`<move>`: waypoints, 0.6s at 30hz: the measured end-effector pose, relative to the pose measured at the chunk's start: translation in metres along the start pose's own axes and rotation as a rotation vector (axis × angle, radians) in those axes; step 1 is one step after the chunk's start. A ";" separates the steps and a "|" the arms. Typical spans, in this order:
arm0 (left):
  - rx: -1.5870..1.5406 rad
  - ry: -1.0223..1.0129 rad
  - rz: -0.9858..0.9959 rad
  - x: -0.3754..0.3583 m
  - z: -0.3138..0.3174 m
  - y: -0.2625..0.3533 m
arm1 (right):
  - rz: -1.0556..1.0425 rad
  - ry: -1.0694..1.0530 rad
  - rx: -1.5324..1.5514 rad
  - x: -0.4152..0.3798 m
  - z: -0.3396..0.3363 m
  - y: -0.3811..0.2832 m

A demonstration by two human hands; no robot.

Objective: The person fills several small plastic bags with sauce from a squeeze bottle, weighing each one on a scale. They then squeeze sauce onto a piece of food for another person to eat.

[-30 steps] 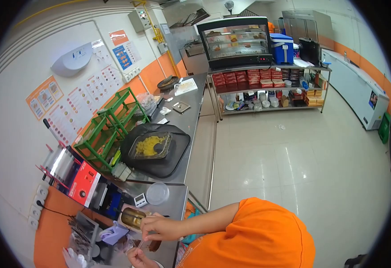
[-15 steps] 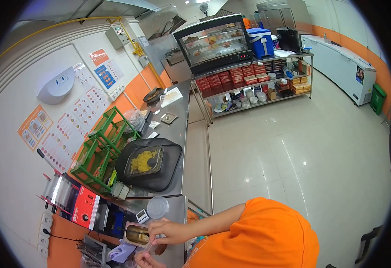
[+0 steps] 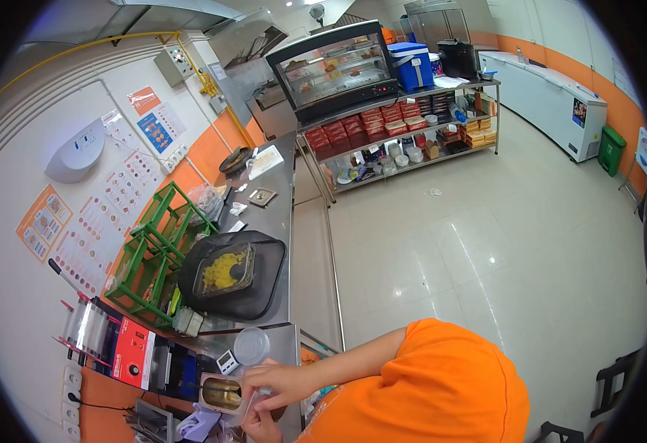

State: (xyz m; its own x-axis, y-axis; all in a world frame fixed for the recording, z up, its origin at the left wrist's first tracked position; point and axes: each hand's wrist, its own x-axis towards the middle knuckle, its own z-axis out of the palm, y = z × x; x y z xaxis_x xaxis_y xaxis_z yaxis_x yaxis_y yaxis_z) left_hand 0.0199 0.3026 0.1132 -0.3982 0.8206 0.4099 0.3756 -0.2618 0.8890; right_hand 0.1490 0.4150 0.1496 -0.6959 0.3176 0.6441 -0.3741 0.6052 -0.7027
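Both my hands are close together at the counter's near end, at the bottom of the view. My right hand, at the end of the arm from the orange sleeve, pinches a thin piece of clear plastic, seemingly a small bag. Below it, my left hand has its fingers closed on the same plastic; part of this hand is cut off by the frame. Just left of the hands stands a metal container with brownish-yellow contents and a utensil in it. A round translucent lid and a small timer lie above the container.
A red sealing machine stands along the wall, with a lilac tape dispenser below. Farther up the counter are a black tray bearing a clear box of yellow food, and green racks. A display case tops the far shelving.
My hands have drawn closer together, with the plastic now more spread between them. The whole view has shifted slightly, so the surroundings appear farther left.
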 end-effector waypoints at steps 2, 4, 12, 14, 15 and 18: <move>0.146 0.025 0.148 0.003 0.001 -0.008 | 0.069 -0.025 0.033 0.000 -0.005 -0.004; 0.117 0.003 0.083 0.004 0.008 0.006 | 0.115 -0.082 0.185 0.001 -0.010 -0.004; -0.064 0.192 0.102 0.006 -0.018 0.016 | -0.040 -0.007 0.137 0.031 -0.006 0.006; -0.002 0.220 0.055 0.006 -0.036 0.029 | -0.015 -0.045 0.123 0.046 0.005 0.011; 0.112 0.220 0.057 0.007 -0.047 0.032 | 0.041 -0.118 0.140 0.057 0.005 0.005; 0.154 0.348 0.009 0.008 -0.064 0.029 | 0.063 -0.267 0.239 0.080 0.018 0.001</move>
State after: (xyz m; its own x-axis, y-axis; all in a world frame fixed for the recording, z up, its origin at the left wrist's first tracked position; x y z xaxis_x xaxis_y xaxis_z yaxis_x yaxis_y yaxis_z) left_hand -0.0254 0.2692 0.1556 -0.6450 0.5898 0.4860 0.4915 -0.1668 0.8547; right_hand 0.0815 0.4280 0.1951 -0.8456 0.1281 0.5183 -0.4366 0.3927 -0.8094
